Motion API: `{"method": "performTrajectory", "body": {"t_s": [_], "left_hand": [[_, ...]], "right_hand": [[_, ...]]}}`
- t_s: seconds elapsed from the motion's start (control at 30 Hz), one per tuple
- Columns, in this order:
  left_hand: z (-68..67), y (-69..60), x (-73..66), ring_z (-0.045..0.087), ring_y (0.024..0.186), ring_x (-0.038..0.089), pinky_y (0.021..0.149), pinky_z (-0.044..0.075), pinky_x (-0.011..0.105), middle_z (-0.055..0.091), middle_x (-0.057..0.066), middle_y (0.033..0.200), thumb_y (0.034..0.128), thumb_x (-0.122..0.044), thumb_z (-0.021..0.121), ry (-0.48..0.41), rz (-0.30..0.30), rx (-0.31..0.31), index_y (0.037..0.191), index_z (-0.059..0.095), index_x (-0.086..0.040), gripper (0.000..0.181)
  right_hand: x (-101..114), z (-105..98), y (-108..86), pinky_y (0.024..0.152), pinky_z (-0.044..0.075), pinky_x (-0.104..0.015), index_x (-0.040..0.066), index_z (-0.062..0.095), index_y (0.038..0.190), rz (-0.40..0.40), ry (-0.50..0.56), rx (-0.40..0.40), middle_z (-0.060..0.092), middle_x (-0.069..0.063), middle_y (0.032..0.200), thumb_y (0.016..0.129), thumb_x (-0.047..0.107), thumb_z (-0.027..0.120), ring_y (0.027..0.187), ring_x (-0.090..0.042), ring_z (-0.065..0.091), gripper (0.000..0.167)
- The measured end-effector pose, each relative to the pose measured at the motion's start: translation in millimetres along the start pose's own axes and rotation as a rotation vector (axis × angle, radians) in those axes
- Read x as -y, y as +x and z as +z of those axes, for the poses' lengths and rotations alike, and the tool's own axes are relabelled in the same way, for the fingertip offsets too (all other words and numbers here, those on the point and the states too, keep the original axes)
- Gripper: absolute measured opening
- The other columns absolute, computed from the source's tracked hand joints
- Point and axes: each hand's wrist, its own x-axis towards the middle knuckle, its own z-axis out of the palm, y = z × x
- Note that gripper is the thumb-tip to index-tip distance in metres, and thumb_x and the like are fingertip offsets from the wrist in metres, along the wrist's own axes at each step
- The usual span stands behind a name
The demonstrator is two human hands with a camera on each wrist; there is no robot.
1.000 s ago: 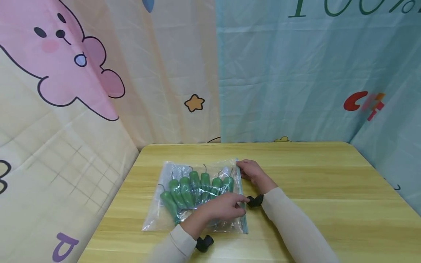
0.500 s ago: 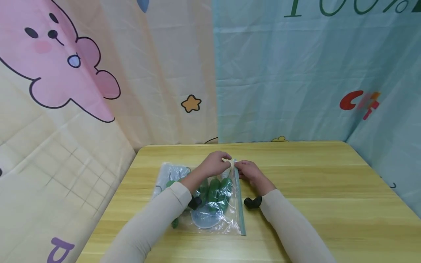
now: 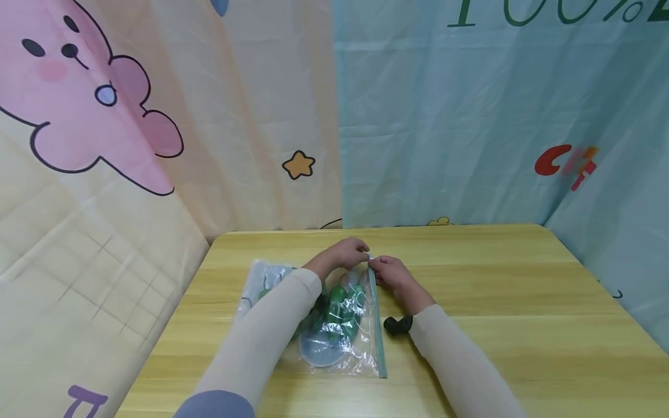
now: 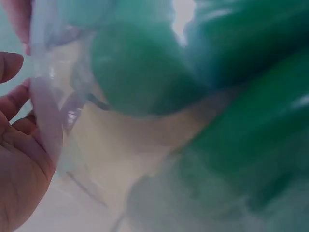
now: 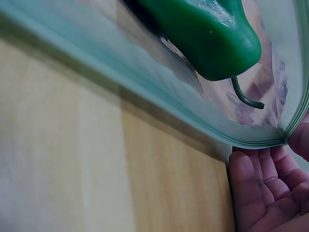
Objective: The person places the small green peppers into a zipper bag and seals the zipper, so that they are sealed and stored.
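Observation:
A clear zip bag lies on the table, with several green peppers and a round pale dish-like thing visible through its plastic. Its greenish zip strip runs along the right side. My left hand reaches over the bag and pinches the far end of this strip. Opposite it, my right hand grips the same corner; the right wrist view shows its thumb and fingers at the zip's end. One stemmed pepper appears close inside the bag. My left forearm hides much of the bag.
The wooden table extends to the right of the bag. Patterned cloth hangs rise behind the table's far edge and along its sides. A black wrist mount sits at my right cuff.
My left hand has moved from the middle of the zip strip to its far end, meeting my right hand there. The right hand keeps its hold. The view has shifted slightly.

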Motion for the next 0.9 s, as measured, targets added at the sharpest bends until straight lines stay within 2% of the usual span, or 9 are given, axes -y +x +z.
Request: {"method": "performTrajectory", "body": {"t_s": [0.1,0.23,0.33,0.47,0.73,0.9], "left_hand": [[0.0,4.6,7.7,0.057,0.087,0.018,0.069,0.052,0.029,0.064,0.011,0.116,0.1018,-0.023,0.05,-0.002,0.004,0.008,0.129,0.062,0.0,0.037],[-0.3,8.3,18.2,0.054,0.074,0.015,0.062,0.049,0.027,0.063,0.006,0.091,0.1017,-0.022,0.051,-0.085,-0.011,0.02,0.115,0.068,-0.003,0.029],[0.4,8.6,23.6,0.054,0.075,0.015,0.063,0.049,0.025,0.061,0.004,0.09,0.1014,-0.02,0.053,-0.151,-0.039,0.018,0.109,0.069,-0.005,0.024],[2.0,8.9,25.7,0.055,0.079,0.015,0.064,0.049,0.024,0.061,0.003,0.096,0.1012,-0.021,0.054,-0.195,-0.055,0.011,0.107,0.07,-0.007,0.022],[7.2,10.8,25.7,0.051,0.074,0.014,0.061,0.047,0.024,0.057,0.003,0.088,0.1024,-0.02,0.053,-0.215,-0.057,0.011,0.105,0.068,-0.008,0.02],[8.0,13.0,24.3,0.049,0.067,0.013,0.058,0.045,0.023,0.054,0.003,0.083,0.1024,-0.02,0.052,-0.19,-0.058,0.004,0.105,0.067,-0.008,0.019]], "right_hand": [[-1,1,0.1,0.071,0.053,-0.025,0.002,0.066,0.098,-0.006,0.01,-0.008,0.062,-0.007,0.103,0.1,0.023,0.057,0.083,-0.016,0.06,0.023],[-2,2,0.7,0.07,0.054,-0.025,0.001,0.066,0.096,-0.01,0.03,-0.006,0.062,-0.008,0.103,0.1,0.02,0.057,0.084,-0.016,0.061,0.021],[-3,3,0.6,0.07,0.054,-0.026,0.001,0.065,0.095,-0.012,0.031,-0.003,0.062,-0.008,0.102,0.1,0.019,0.056,0.084,-0.016,0.062,0.021],[-3,4,0.0,0.069,0.054,-0.026,0.001,0.066,0.095,-0.016,0.023,-0.007,0.063,-0.008,0.1,0.1,0.019,0.057,0.082,-0.016,0.061,0.021],[-3,3,-1.7,0.067,0.053,-0.025,0.001,0.065,0.094,-0.015,0.034,-0.001,0.062,-0.006,0.094,0.1,0.018,0.056,0.079,-0.014,0.06,0.02],[-3,2,-1.0,0.067,0.052,-0.025,0.002,0.065,0.092,-0.011,0.034,-0.001,0.063,-0.006,0.094,0.1,0.018,0.056,0.079,-0.014,0.061,0.02]]}}
